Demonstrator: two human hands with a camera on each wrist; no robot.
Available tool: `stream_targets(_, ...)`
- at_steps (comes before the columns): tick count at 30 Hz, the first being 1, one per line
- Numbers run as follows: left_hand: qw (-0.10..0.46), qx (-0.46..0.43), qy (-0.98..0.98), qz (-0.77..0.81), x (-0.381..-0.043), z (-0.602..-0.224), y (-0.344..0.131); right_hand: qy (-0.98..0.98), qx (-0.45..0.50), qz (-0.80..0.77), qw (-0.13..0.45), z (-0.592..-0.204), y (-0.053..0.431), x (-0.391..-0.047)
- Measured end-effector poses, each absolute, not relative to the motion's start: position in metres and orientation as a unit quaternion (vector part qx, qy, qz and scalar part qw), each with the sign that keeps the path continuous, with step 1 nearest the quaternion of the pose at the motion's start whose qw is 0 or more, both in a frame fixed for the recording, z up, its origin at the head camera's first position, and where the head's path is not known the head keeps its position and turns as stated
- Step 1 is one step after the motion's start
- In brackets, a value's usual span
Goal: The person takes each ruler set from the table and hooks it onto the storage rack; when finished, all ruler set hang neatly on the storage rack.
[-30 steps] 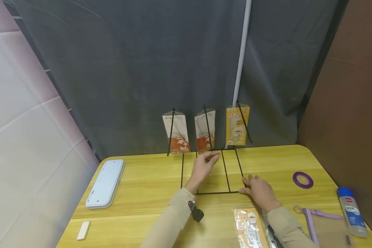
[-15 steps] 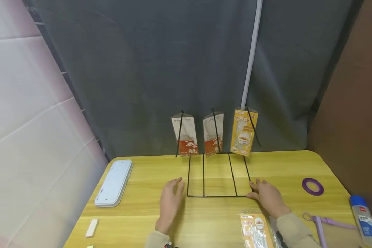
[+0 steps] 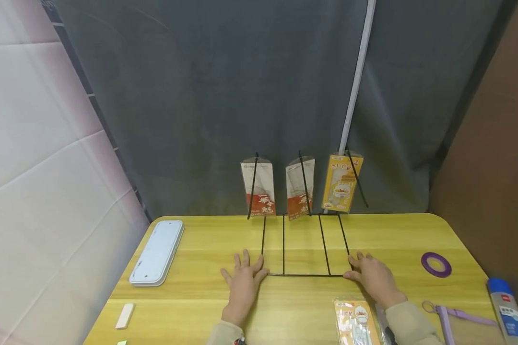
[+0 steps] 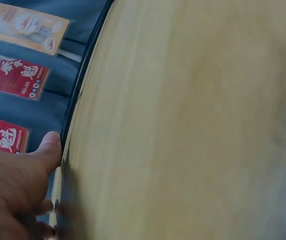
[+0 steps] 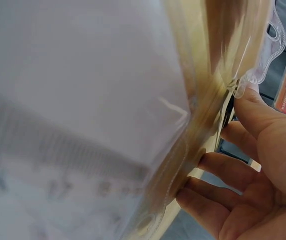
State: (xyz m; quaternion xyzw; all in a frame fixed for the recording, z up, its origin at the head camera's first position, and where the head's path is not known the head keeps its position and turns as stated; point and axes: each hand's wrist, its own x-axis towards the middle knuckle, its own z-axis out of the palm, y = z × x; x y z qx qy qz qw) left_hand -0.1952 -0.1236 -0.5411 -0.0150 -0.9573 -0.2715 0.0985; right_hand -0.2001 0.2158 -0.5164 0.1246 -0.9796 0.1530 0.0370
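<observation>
A black wire display rack (image 3: pixel 304 275) lies with its base on the wooden table, its hooks rising at the back. From the hooks hang two white-and-red ruler packs (image 3: pixel 259 189) (image 3: pixel 300 189) and a yellow duck pack (image 3: pixel 342 184). My left hand (image 3: pixel 243 287) holds the base's front left corner between thumb and forefinger, other fingers spread on the table. In the left wrist view its thumb (image 4: pixel 50 147) lies against the black wire. My right hand (image 3: pixel 374 279) pinches the front right corner. Its fingers (image 5: pixel 230 170) show beside the wire in the right wrist view.
Near my right forearm lies another yellow duck pack (image 3: pixel 357 321). Farther right are a purple tape ring (image 3: pixel 424 263), a mesh pouch (image 3: pixel 470 330) and a blue-capped glue bottle (image 3: pixel 510 311). A white tin case (image 3: pixel 155 254) and an eraser (image 3: pixel 125 316) lie left.
My left hand has come down from the hooks, moved left of the rack, then onto its front left corner. The right hand has stayed at the right corner. The hanging duck pack swung slightly.
</observation>
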Motion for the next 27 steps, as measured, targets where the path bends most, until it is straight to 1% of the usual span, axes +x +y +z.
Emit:
stream_targets(5, 0.103, -0.02, -0.956, -0.273, -0.192, -0.544, -0.124, -0.978, 0.125, 0.164, 0.035, -0.519, 0.216, -0.198)
stream_targets(9, 0.117, -0.02, -0.952, -0.281, -0.192, -0.547, -0.125, -0.976, 0.128, 0.172, 0.024, -0.518, 0.218, -0.2)
stream_targets(15, 0.137, -0.038, -0.95, -0.279, -0.195, -0.548, -0.125, -0.97, 0.101, 0.223, -0.004, -0.498, 0.22, -0.19)
stream_targets(21, 0.157, -0.063, -0.945, -0.279, -0.197, -0.549, -0.128, -0.973, 0.068, 0.216, -0.047, -0.478, 0.213, -0.17)
stream_targets(27, 0.144, -0.069, -0.94, -0.3, -0.195, -0.551, -0.129, -0.958, 0.067, 0.255, -0.11, -0.478, 0.209, -0.144)
